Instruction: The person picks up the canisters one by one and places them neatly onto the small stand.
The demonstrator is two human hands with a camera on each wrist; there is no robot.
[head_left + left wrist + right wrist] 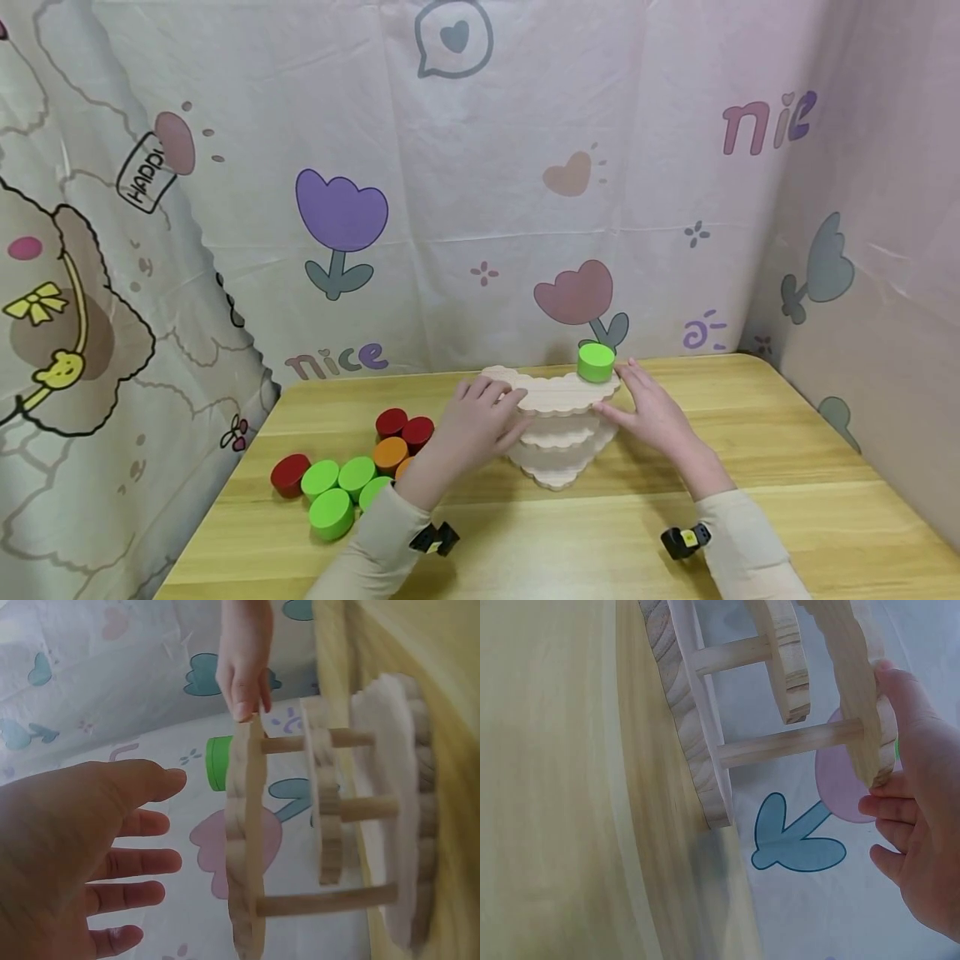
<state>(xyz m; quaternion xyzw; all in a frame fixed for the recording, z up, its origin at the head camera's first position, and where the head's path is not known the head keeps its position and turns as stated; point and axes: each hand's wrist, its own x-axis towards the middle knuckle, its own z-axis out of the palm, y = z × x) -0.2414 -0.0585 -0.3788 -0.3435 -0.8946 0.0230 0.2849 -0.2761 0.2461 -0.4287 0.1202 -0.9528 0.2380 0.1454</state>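
A tiered wooden stand (555,396) with scalloped edges stands on the table, its boards joined by round dowels (326,900). One bright green round block (596,364) sits at the right end of its top board. With thumb and fingers, my right hand (660,421) grips that board's right end, as the right wrist view shows at the board's edge (866,697). On the other side, my left hand (471,421) hovers by the top board's left end. Its fingers are spread and hold nothing, and a gap separates them from the board in the left wrist view.
Left of the stand lie several round blocks: green ones (332,514), dark red ones (291,476) and orange ones (391,456). My left forearm partly covers this group. The wooden table (562,550) ends against a printed cloth (480,167) behind the stand.
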